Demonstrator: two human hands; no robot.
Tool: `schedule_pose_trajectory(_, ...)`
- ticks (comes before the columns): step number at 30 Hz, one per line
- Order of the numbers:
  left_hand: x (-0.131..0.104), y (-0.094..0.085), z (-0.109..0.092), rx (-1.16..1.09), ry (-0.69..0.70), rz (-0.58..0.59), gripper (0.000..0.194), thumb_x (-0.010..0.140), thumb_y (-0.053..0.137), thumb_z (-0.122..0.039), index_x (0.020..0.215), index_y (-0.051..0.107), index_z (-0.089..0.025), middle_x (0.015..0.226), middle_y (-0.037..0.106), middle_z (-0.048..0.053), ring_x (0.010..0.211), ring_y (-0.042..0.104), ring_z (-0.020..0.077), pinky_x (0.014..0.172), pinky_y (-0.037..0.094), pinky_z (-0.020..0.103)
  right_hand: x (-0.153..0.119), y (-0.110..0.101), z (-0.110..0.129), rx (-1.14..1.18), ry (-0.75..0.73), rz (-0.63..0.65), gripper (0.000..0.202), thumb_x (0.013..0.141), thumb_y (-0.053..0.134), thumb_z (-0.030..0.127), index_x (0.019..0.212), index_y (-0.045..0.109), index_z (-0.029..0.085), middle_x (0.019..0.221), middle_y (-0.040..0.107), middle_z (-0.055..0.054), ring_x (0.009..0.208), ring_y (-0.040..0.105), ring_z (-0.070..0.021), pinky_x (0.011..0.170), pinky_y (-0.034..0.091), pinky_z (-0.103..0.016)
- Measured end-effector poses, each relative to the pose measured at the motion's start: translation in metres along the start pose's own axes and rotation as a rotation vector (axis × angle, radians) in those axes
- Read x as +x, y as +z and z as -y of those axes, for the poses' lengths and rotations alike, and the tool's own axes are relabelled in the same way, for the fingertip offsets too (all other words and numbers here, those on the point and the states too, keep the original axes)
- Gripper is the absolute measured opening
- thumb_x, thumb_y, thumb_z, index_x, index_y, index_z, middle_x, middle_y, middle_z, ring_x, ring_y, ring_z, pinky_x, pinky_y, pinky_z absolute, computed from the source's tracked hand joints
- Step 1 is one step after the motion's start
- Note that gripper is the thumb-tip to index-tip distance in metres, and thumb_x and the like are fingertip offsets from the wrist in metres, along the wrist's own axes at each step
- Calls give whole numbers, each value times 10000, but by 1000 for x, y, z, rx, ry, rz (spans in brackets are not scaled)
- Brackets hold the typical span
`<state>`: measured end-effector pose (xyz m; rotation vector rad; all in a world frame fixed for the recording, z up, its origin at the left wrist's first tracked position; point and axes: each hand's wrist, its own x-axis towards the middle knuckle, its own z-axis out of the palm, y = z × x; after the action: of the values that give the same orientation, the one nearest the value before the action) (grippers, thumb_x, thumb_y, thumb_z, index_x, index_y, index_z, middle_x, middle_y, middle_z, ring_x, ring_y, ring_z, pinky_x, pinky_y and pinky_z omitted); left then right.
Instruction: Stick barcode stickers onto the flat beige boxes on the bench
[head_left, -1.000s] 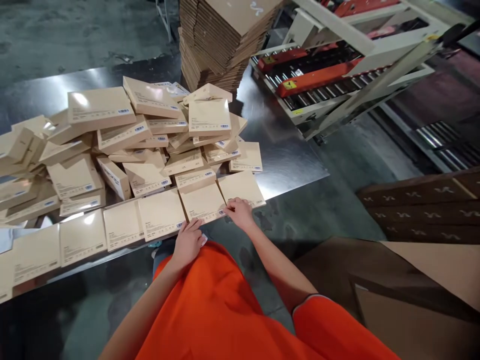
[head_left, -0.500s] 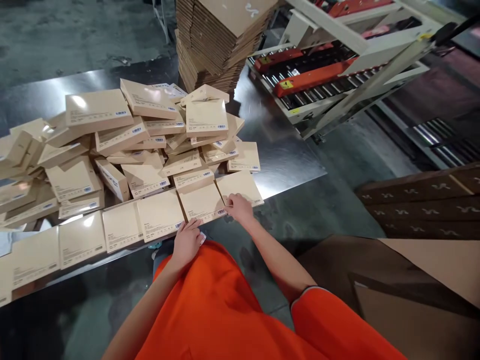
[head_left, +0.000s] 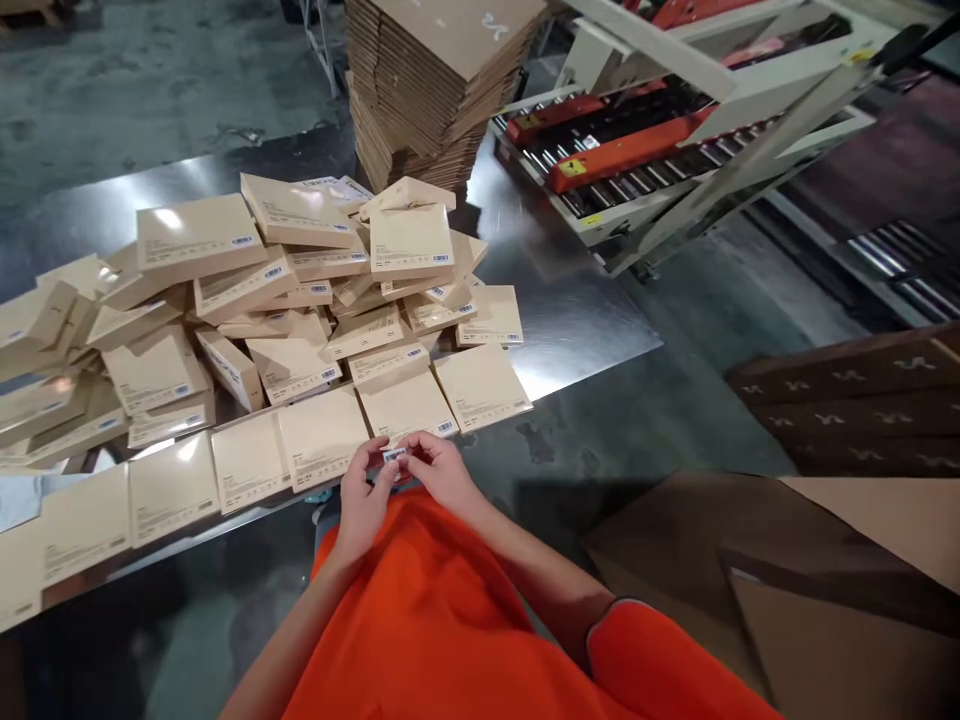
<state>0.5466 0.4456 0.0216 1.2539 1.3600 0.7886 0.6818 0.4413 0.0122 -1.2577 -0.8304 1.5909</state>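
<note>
My left hand (head_left: pixel 364 495) is closed in a pinch on a small white label with dark blue print (head_left: pixel 394 455). From the other side, the thumb and fingers of my right hand (head_left: pixel 442 472) pinch the same label. Both hands meet at the table's front edge, just below a flat beige box (head_left: pixel 411 405) that has a blue barcode label at its lower right corner. To the right of it lies another flat box (head_left: pixel 482 388), and a box with a blue barcode (head_left: pixel 324 437) lies to the left. The row continues leftward along the edge.
A loose heap of similar beige boxes (head_left: pixel 199 240) covers the metal table (head_left: pixel 570 330) behind the row. Folded cardboard (head_left: pixel 442 60) is stacked at the back. A roller conveyor machine (head_left: pixel 637 150) stands beyond the right end; brown cartons (head_left: pixel 847 400) are at the right.
My right hand has left the corner of the box and come down and left to my left hand. Both hands now pinch the label together.
</note>
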Motion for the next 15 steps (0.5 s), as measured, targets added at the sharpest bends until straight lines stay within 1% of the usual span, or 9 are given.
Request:
schedule_pose_trajectory(1, -1, 1, 0, -15, -8, 7, 268, 850, 530, -391, 1016, 595, -190, 981, 663, 63, 873, 624, 172, 765, 508, 289, 0, -2, 2, -9, 9, -1, 251, 729, 685, 419, 810, 588, 203, 713, 593, 26, 630, 581, -133, 625, 536, -307)
schedule_pose_trajectory(3, -1, 3, 2, -33, -19, 27, 220, 843, 535, -395, 902, 580, -188, 829, 647, 24, 745, 607, 148, 693, 501, 266, 0, -6, 4, -27, 14, -14, 255, 716, 695, 403, 845, 592, 209, 666, 578, 41, 597, 575, -131, 603, 531, -302)
schedule_pose_trajectory(5, -1, 4, 3, -12, -19, 29, 228, 853, 516, -406, 809, 560, -187, 721, 607, -2, 666, 575, 134, 647, 484, 252, -1, -9, 4, -44, 6, -26, 258, 720, 692, 395, 870, 586, 214, 626, 552, 57, 571, 561, -123, 585, 516, -286)
schedule_pose_trajectory(9, -1, 7, 5, 88, -3, 11, 274, 872, 480, -438, 778, 556, -192, 709, 609, -3, 655, 575, 141, 614, 467, 248, -3, -6, -1, -91, -45, -41, 216, 767, 648, 393, 858, 587, 207, 673, 571, 41, 613, 553, -117, 594, 487, -256)
schedule_pose_trajectory(11, -1, 8, 6, 159, 12, 1, 297, 887, 455, -435, 739, 546, -194, 673, 605, -10, 630, 576, 141, 602, 455, 248, -3, -3, -3, -137, -95, -96, 193, 776, 639, 381, 826, 595, 200, 720, 590, 22, 651, 555, -119, 612, 475, -250)
schedule_pose_trajectory(13, 0, 8, 8, 242, 29, -12, 351, 895, 439, -431, 649, 521, -195, 580, 559, -21, 569, 545, 138, 568, 425, 248, -1, -4, -5, -209, -142, -164, 186, 775, 638, 375, 779, 604, 192, 747, 599, 7, 665, 552, -122, 618, 465, -248)
schedule_pose_trajectory(15, 1, 8, 12, 321, 53, -4, 404, 892, 446, -431, 565, 494, -198, 511, 519, -21, 526, 520, 140, 548, 405, 257, 4, -16, -4, -334, -168, -249, 208, 783, 616, 398, 759, 614, 191, 743, 610, -4, 660, 551, -129, 615, 464, -252)
